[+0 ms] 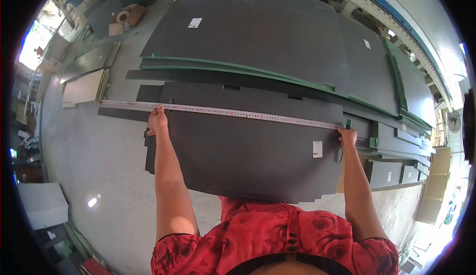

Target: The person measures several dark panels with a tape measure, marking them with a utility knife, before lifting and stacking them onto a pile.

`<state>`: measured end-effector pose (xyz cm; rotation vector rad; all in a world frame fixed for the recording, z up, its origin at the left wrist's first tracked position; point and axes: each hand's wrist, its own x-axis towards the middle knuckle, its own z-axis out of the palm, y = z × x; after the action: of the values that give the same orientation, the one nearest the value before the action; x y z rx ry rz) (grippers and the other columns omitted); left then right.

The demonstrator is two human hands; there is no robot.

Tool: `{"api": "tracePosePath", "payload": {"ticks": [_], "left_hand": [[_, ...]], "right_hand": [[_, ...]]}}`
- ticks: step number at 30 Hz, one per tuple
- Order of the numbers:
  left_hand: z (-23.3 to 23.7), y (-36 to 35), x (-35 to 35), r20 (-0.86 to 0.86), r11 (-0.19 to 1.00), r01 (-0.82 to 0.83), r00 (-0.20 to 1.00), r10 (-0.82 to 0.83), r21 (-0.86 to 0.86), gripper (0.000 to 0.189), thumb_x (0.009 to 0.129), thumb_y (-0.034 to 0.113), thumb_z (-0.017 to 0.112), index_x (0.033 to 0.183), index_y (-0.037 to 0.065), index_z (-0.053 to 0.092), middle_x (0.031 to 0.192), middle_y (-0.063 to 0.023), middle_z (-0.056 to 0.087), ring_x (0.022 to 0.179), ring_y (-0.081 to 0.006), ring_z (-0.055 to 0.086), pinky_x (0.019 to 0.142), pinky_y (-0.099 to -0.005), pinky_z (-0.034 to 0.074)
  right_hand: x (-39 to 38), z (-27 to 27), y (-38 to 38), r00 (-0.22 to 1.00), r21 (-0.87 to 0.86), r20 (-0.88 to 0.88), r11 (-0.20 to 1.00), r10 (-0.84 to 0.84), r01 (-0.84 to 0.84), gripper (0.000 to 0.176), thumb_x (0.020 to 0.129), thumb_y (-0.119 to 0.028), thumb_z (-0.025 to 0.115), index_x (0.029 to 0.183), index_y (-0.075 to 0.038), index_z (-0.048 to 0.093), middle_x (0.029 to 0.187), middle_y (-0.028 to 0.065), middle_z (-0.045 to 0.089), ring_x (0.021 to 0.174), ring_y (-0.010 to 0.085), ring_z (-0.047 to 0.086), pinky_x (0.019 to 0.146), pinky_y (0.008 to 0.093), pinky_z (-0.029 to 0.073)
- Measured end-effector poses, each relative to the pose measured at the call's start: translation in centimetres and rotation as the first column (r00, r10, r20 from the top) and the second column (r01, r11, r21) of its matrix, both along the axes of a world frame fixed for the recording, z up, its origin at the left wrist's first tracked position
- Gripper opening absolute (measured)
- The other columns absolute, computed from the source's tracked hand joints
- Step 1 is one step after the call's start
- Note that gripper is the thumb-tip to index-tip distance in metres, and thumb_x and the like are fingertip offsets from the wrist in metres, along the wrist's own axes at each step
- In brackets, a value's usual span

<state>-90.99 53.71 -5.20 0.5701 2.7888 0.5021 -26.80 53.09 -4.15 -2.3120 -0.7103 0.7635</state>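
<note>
A white tape measure (246, 115) is stretched across a dark grey panel (238, 156), which has notches along its far edge and a white label (317, 149) near its right side. My left hand (158, 120) pinches the tape at the panel's left edge, fingers curled by the panel's side. Beyond that hand, the tape runs on to the left over a narrow dark strip. At the panel's right edge my right hand (348, 136) is closed on the other end of the tape. A small dark green piece (349, 124) sticks up from its fingers.
Large dark panels (258, 32) with green edges are stacked just beyond. More panels and strips (396, 141) lie in layers at the right. Pale boards (82, 87) rest on the floor to the left, with a cardboard box (133, 16) behind and a white box (42, 205) nearer.
</note>
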Motion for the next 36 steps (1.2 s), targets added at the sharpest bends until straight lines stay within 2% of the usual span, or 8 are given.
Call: {"api": "tracePosePath", "payload": {"ticks": [5, 11, 13, 16, 18, 24, 29, 36], "left_hand": [[0.4, 0.0, 0.3, -0.023, 0.999, -0.050, 0.998, 0.051, 0.020, 0.040, 0.081, 0.054, 0.044, 0.109, 0.029, 0.059, 0.106, 0.0026, 0.060, 0.118, -0.0262, 0.036, 0.097, -0.0560, 0.015], [1.4, -0.3, 0.6, 0.024, 0.999, -0.016, 1.000, 0.016, 0.028, 0.037, 0.082, 0.049, 0.047, 0.110, 0.028, 0.059, 0.107, 0.0026, 0.060, 0.120, -0.0252, 0.033, 0.098, -0.0547, 0.013], [1.2, -0.4, 0.4, 0.053, 0.998, -0.005, 0.999, 0.002, 0.065, 0.036, 0.083, 0.047, 0.047, 0.109, 0.027, 0.060, 0.107, 0.0035, 0.060, 0.121, -0.0244, 0.031, 0.098, -0.0534, 0.012], [1.2, -0.5, 0.2, 0.062, 0.998, 0.000, 0.998, -0.004, 0.064, 0.036, 0.084, 0.046, 0.046, 0.110, 0.026, 0.059, 0.110, 0.0051, 0.058, 0.121, -0.0245, 0.030, 0.098, -0.0534, 0.011], [1.4, -0.5, 0.2, 0.072, 0.998, 0.002, 0.997, -0.006, 0.061, 0.036, 0.084, 0.046, 0.045, 0.110, 0.026, 0.059, 0.112, 0.0054, 0.057, 0.120, -0.0248, 0.031, 0.098, -0.0534, 0.012], [1.1, -0.6, -0.1, 0.062, 0.997, 0.020, 0.998, -0.024, 0.076, 0.037, 0.084, 0.046, 0.044, 0.112, 0.025, 0.058, 0.113, 0.0023, 0.056, 0.120, -0.0266, 0.030, 0.098, -0.0524, 0.014], [1.4, -0.6, -0.3, 0.065, 0.994, 0.030, 0.997, -0.037, 0.102, 0.038, 0.085, 0.045, 0.044, 0.113, 0.023, 0.057, 0.110, 0.0004, 0.057, 0.120, -0.0267, 0.030, 0.096, -0.0501, 0.017], [1.1, -0.5, -0.6, 0.060, 0.993, 0.039, 0.997, -0.046, 0.108, 0.038, 0.084, 0.047, 0.043, 0.111, 0.025, 0.058, 0.108, 0.0006, 0.057, 0.119, -0.0271, 0.030, 0.094, -0.0483, 0.018]], "right_hand": [[0.5, 0.1, -0.2, 0.997, 0.032, -0.082, 0.999, -0.006, 0.009, 0.028, 0.066, -0.018, 0.071, 0.074, 0.001, 0.053, 0.057, 0.0075, 0.052, 0.040, 0.0169, 0.050, 0.031, 0.0288, 0.032], [0.2, 3.1, 0.1, 0.940, 0.021, 0.308, 0.986, 0.149, -0.163, 0.029, 0.069, -0.024, 0.071, 0.072, -0.001, 0.054, 0.057, 0.0045, 0.050, 0.038, 0.0141, 0.048, 0.030, 0.0264, 0.032], [-3.5, 7.1, 0.6, 0.993, 0.116, -0.027, 0.987, 0.115, -0.111, 0.028, 0.072, -0.026, 0.069, 0.073, 0.000, 0.056, 0.059, 0.0048, 0.052, 0.038, 0.0137, 0.046, 0.031, 0.0257, 0.032], [-11.5, 10.8, 2.1, 0.827, 0.414, -0.451, 0.900, 0.334, -0.138, 0.031, 0.079, -0.033, 0.063, 0.078, -0.002, 0.059, 0.065, 0.0047, 0.056, 0.045, 0.0122, 0.049, 0.038, 0.0239, 0.036], [-18.6, 11.7, 3.7, 0.745, 0.568, -0.481, 0.812, 0.462, -0.137, 0.040, 0.083, -0.044, 0.054, 0.081, -0.005, 0.060, 0.067, 0.0046, 0.057, 0.050, 0.0116, 0.051, 0.043, 0.0237, 0.039], [-35.7, 12.3, 6.0, 0.428, 0.448, -0.703, 0.821, 0.568, -0.355, 0.061, 0.085, -0.059, 0.035, 0.106, -0.007, 0.056, 0.076, 0.0087, 0.060, 0.055, 0.0135, 0.055, 0.045, 0.0253, 0.043], [-46.2, 9.7, 6.9, 0.199, 0.461, -0.832, 0.846, 0.517, -0.268, 0.030, 0.083, -0.030, 0.058, 0.104, -0.008, 0.056, 0.081, 0.0081, 0.060, 0.064, 0.0176, 0.061, 0.056, 0.0278, 0.047], [-52.9, 3.9, 7.4, 0.067, 0.480, -0.863, 0.854, 0.501, -0.201, 0.025, 0.075, -0.001, 0.063, 0.098, -0.004, 0.056, 0.089, 0.0091, 0.058, 0.083, 0.0216, 0.058, 0.074, 0.0357, 0.051]]}}
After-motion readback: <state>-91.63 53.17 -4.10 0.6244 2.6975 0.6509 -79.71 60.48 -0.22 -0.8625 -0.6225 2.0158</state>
